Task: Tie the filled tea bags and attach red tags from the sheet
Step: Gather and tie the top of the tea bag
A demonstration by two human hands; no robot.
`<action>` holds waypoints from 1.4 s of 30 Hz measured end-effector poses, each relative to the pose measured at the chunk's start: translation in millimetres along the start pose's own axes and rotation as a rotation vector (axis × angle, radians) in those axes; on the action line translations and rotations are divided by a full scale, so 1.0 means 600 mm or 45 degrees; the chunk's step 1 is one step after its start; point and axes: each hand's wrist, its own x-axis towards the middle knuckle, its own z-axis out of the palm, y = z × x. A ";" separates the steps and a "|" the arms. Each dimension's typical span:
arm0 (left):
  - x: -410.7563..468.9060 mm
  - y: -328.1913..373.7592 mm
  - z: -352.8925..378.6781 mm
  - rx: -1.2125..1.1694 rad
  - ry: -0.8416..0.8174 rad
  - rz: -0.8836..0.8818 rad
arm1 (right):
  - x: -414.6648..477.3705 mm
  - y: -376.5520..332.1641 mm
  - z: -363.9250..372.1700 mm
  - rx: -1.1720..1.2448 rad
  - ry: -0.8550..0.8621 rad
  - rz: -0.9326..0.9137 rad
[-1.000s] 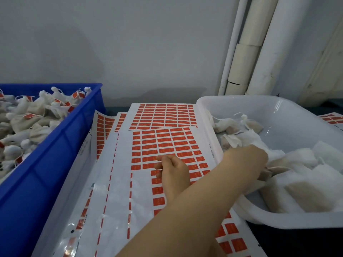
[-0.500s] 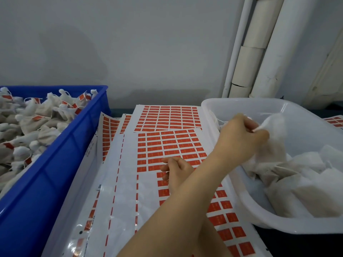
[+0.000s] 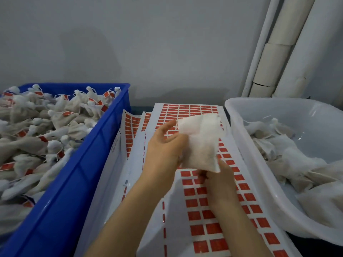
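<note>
A filled white tea bag (image 3: 202,143) hangs above the sheet of red tags (image 3: 204,216) in the middle. My left hand (image 3: 163,149) holds its left side, thumb up near the open top and fingers hidden behind the bag. My right hand (image 3: 219,180) is just below, its curled fingers at the bag's lower edge. The bag's top is open and untied. More untied bags (image 3: 297,164) lie in the white tub (image 3: 239,130) on the right.
A blue crate (image 3: 74,182) on the left is heaped with tied bags carrying red tags (image 3: 37,136). Further tag sheets (image 3: 131,127) overlap behind the front one. White pipes (image 3: 278,52) run up the wall at the back right.
My left hand lifted a tea bag out of the white tub and carried it left over the tag sheet. My right hand rose from the sheet to the bag's lower edge.
</note>
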 end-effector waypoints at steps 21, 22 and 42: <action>-0.023 -0.061 -0.066 0.287 -0.099 -0.015 | -0.044 -0.024 0.004 -0.486 0.013 -0.669; -0.029 -0.062 -0.063 0.289 -0.200 0.002 | -0.046 -0.024 0.005 -0.472 -0.003 -0.686; -0.031 -0.065 -0.066 0.474 -0.015 0.261 | -0.053 -0.034 0.003 -0.541 -0.039 -0.773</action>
